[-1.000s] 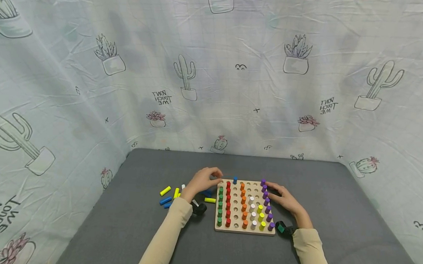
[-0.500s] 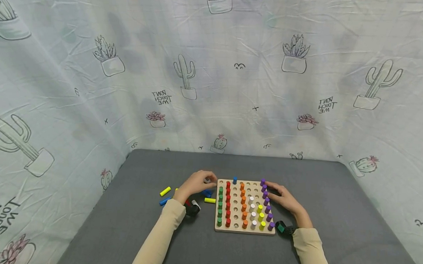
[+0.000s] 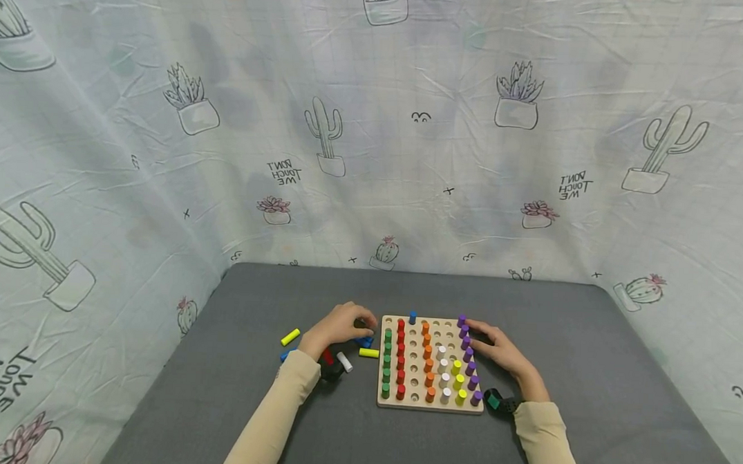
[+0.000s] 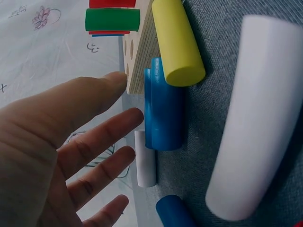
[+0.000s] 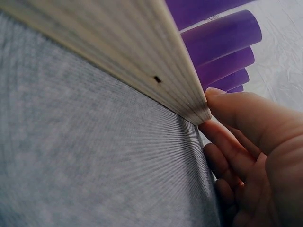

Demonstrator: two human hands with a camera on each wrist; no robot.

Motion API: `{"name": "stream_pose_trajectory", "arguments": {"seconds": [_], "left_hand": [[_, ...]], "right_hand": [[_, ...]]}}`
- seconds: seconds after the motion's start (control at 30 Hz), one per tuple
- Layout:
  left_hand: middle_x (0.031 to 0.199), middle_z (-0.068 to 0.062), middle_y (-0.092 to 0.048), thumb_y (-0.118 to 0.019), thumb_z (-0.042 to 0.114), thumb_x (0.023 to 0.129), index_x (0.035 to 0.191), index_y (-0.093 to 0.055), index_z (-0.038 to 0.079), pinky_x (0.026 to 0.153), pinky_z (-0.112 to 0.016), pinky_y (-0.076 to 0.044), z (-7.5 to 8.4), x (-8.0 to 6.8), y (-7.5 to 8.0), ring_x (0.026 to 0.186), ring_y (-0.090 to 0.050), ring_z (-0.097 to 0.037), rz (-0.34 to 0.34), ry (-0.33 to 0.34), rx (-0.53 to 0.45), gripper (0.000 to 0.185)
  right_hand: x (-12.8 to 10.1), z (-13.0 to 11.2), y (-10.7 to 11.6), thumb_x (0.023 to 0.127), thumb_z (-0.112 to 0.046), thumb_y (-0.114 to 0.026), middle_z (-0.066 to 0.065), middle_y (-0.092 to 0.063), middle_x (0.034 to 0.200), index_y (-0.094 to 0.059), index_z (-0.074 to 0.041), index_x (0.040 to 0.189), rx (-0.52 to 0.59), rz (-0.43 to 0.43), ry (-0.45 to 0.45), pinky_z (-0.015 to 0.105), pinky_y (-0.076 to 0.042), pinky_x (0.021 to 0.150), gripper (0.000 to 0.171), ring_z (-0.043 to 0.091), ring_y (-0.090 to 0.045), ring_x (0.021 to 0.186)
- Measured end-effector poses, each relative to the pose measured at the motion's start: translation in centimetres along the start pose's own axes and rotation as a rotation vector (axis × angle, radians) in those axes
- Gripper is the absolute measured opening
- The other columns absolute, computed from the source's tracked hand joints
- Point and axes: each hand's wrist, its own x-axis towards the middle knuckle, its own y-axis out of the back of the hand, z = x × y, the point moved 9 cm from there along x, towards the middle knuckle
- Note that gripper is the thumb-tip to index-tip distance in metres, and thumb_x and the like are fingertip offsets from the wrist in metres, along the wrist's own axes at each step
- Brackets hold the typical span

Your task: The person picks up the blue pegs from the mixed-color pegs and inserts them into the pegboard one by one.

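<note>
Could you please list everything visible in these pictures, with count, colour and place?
square wooden pegboard: one, pale wood, middle of the table.
green pegs: one column, leftmost on the board.
red pegs: one column, beside the green.
blue peg: one, standing at the far edge.
orange pegs: one column, mid-board.
white pegs: a few, right of the orange.
yellow pegs: a few, near right.
purple pegs: one column, rightmost.
loose pegs: several, yellow, blue, white and red, lying left of the board.
grey table: one.
cactus-print cloth: backdrop.
left hand: over the loose pegs, fingers spread.
right hand: resting against the board's right edge.
</note>
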Motion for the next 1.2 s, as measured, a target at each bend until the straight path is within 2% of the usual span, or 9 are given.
{"name": "stream_pose_trajectory", "arguments": {"seconds": [0.17,0.47,0.7,0.93,1.2], "left_hand": [[0.101,0.007,-0.065,-0.066,0.024,0.087,0.101,-0.070,0.022,0.093,-0.044,-0.037,-0.1,0.0,0.0,0.094,-0.050,-0.015,-0.017,-0.002,0.027,0.015],[0.103,0.006,-0.065,-0.065,0.023,0.087,0.099,-0.071,0.023,0.097,-0.047,-0.035,-0.1,0.0,-0.3,0.099,-0.051,-0.018,-0.043,-0.005,0.060,0.013],[0.105,0.004,-0.065,-0.065,0.024,0.087,0.100,-0.071,0.022,0.097,-0.045,-0.037,-0.1,0.0,-0.4,0.101,-0.052,-0.019,-0.054,0.004,0.082,0.015],[0.102,0.004,-0.064,-0.065,0.027,0.087,0.101,-0.071,0.022,0.099,-0.044,-0.036,-0.2,0.4,-0.9,0.100,-0.053,-0.019,-0.052,0.012,0.150,0.016],[0.102,0.004,-0.064,-0.065,0.028,0.087,0.102,-0.071,0.021,0.098,-0.044,-0.036,-0.1,0.7,-1.3,0.097,-0.053,-0.018,-0.061,-0.017,0.171,0.017]], "right_hand": [[0.0,0.0,0.1,0.094,-0.013,-0.054,0.024,-0.046,0.135,-0.043,0.002,0.136,-0.009,0.007,-0.015,0.051,-0.035,0.099,0.046,0.043,-0.040,0.124],[0.2,-0.1,0.1,0.093,-0.011,-0.055,0.023,-0.046,0.135,-0.044,0.002,0.135,-0.005,0.006,-0.013,0.053,-0.034,0.099,0.046,0.041,-0.040,0.125],[0.2,0.0,0.1,0.093,-0.012,-0.054,0.024,-0.046,0.135,-0.043,0.002,0.136,0.002,-0.002,0.004,0.053,-0.034,0.099,0.046,0.043,-0.040,0.124],[0.1,-0.2,0.0,0.093,-0.009,-0.054,0.024,-0.046,0.135,-0.042,0.003,0.136,0.005,-0.004,0.016,0.058,-0.032,0.098,0.046,0.042,-0.040,0.124],[0.0,-0.4,-0.1,0.093,-0.007,-0.053,0.025,-0.047,0.134,-0.041,0.004,0.136,0.003,-0.007,0.018,0.058,-0.034,0.096,0.045,0.043,-0.041,0.123]]}}
